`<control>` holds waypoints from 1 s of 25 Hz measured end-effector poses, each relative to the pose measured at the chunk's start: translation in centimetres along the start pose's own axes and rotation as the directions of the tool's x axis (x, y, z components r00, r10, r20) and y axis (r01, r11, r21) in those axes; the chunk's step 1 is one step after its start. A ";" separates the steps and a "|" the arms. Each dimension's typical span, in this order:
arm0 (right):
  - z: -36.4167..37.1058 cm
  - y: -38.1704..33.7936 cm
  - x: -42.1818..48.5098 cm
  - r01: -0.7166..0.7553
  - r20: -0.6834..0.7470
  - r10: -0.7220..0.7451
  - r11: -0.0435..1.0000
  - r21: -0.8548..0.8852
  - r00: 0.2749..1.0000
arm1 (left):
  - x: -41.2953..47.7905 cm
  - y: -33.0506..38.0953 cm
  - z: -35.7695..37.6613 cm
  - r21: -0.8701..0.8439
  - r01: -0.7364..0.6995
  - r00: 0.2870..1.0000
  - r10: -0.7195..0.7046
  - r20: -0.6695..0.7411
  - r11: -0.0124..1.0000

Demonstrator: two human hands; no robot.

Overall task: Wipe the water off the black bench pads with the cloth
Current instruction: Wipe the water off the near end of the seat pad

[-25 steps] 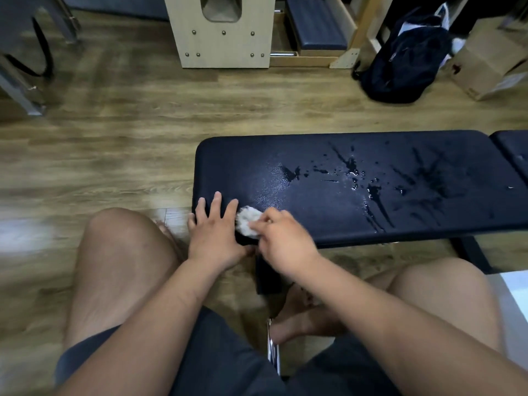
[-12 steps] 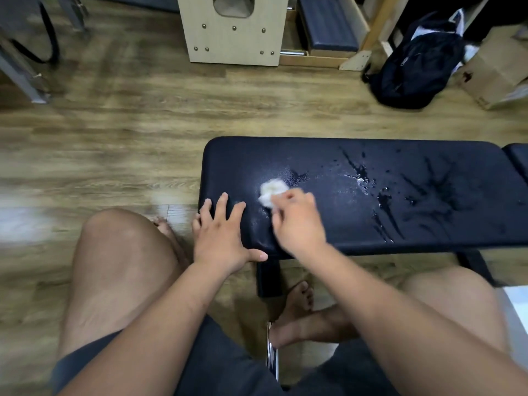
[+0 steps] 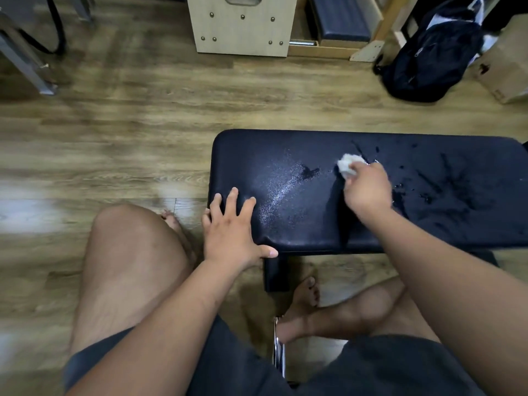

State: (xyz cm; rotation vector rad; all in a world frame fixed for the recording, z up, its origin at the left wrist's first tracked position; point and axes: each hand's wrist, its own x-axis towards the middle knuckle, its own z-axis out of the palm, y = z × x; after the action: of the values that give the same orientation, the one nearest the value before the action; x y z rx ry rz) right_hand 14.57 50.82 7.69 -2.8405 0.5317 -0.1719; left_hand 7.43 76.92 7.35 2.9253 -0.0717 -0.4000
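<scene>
A black bench pad [image 3: 285, 150] lies across the middle right of the view. Water drops and streaks [image 3: 445, 184] cover its right half, and one small dark patch [image 3: 310, 172] sits near its middle. My right hand [image 3: 367, 190] is closed around a small white cloth [image 3: 347, 164] and presses it onto the pad just left of the wet streaks. Flat on the pad's near left corner rests my left hand [image 3: 233, 227], fingers spread, holding nothing. A second pad begins at the right edge, mostly cut off.
Wooden floor surrounds the bench. A pale wooden box [image 3: 243, 24] stands at the back, a dark backpack [image 3: 428, 58] and a cardboard box [image 3: 508, 61] at the back right. A metal frame leg [image 3: 25, 70] is at the far left. My bare knees and feet sit below the bench.
My right hand slid the cloth from the pad's near left edge up and to the right, reaching the wet streaks. My left hand stayed flat on the pad's corner.
</scene>
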 end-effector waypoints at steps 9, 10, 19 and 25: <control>0.4 0.5 -10.8 0.752 0.167 -0.793 0.609 0.252 0.586 | -0.2 0.1 0.2 0.051 -0.016 1.000 0.017 -0.012 0.999; 0.3 2.1 -8.5 0.727 0.168 -0.757 0.654 0.210 0.632 | -0.1 0.1 0.2 0.051 -0.020 1.000 0.021 -0.005 0.999; 2.7 -4.7 4.3 0.337 0.083 -0.330 0.938 -0.079 0.940 | -0.1 0.2 0.2 0.019 -0.017 1.000 0.017 -0.010 1.000; 0.5 -1.2 -12.0 0.708 0.164 -0.750 0.660 0.253 0.640 | -0.1 -0.1 0.7 0.017 -0.014 1.000 0.015 -0.028 1.000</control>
State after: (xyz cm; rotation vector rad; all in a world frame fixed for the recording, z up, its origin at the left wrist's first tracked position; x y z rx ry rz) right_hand 3.92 56.49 6.70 -2.6660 -0.7018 0.0195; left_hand 7.12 76.86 6.75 2.9442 -0.0924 -0.3578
